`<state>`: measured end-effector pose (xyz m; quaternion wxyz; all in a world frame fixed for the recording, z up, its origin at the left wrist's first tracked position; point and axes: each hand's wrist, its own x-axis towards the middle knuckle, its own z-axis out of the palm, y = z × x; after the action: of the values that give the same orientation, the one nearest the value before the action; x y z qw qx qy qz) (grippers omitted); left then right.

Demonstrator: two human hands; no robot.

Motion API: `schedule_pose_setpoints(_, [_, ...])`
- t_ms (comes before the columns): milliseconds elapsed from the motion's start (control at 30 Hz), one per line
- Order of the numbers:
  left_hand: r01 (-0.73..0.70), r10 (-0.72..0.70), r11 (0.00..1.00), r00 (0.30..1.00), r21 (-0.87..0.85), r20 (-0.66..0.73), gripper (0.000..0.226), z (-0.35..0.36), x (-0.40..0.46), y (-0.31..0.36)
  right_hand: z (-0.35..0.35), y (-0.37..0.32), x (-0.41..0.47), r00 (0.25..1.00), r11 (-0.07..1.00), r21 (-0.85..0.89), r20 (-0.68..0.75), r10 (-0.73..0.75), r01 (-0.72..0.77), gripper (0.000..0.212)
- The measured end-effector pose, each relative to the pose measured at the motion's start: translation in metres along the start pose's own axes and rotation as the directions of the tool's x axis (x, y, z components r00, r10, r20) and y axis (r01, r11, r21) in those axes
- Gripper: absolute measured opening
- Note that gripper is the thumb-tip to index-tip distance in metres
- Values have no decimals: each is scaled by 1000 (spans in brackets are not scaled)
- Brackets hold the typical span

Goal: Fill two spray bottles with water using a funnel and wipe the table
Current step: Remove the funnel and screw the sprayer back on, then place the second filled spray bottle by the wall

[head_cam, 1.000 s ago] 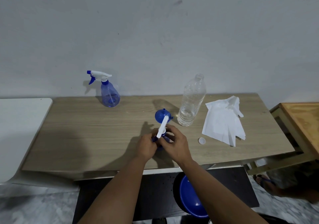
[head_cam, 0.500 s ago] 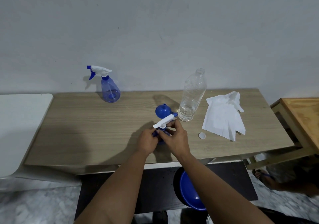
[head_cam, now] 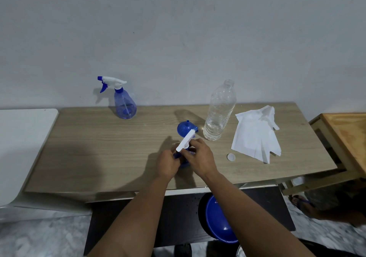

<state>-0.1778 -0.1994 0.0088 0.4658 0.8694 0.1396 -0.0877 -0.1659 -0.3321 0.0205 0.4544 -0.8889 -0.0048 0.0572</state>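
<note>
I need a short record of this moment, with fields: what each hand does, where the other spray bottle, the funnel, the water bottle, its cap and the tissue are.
left hand: grips the body of the near spray bottle
right hand: at the white trigger head, near the neck
far spray bottle: upright, back left of the table, head on
funnel: blue, just behind the hands
water bottle: upright, open, little water left
cap: lies on the table, near the tissue
tissue: white, spread at the right

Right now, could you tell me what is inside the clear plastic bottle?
The uncapped clear plastic bottle holds a little water at the bottom; the rest looks empty. Its white cap lies apart on the table.
</note>
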Motion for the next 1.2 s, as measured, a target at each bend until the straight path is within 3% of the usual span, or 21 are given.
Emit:
schedule_pose_setpoints(367, [-57,63,996,994,68,-84,21,19,-2,-8,18,12,-11,979,997,67,-204,-27,41,13])
schedule_pose_setpoints(467, [-47,50,998,994,34,-100,20,19,-7,-4,16,4,-13,980,992,123,-189,56,-33,12])
schedule_pose_setpoints(567, [-50,49,999,994,-9,-98,18,20,-16,6,8,-5,-16,973,968,225,-171,154,-113,47])
schedule_pose_setpoints(633, [-79,75,996,994,-39,-82,17,18,-26,7,4,-8,-18,980,966,237,-144,140,-103,70])
schedule_pose_setpoints(667, [-106,102,993,992,-58,-70,20,16,-33,5,2,-9,-19,985,967,237,-119,121,-90,71])
schedule_pose_setpoints(833, [-161,161,987,986,7,47,31,-7,-58,-14,-9,-24,-32,989,968,249,-136,63,-28,37])
schedule_pose_setpoints(933, [-167,166,981,986,101,17,42,-33,-74,-30,-2,-38,-35,981,966,253,-191,-9,58,15])
schedule_pose_setpoints(1067, [-116,157,945,981,306,-112,46,-83,-94,-62,20,-61,-45,1000,942,336,-13,5,0,24])
schedule_pose_setpoints(1200, [21,77,938,961,346,-266,64,-132,-109,-94,53,-71,-61,981,958,284,193,-19,-38,11])
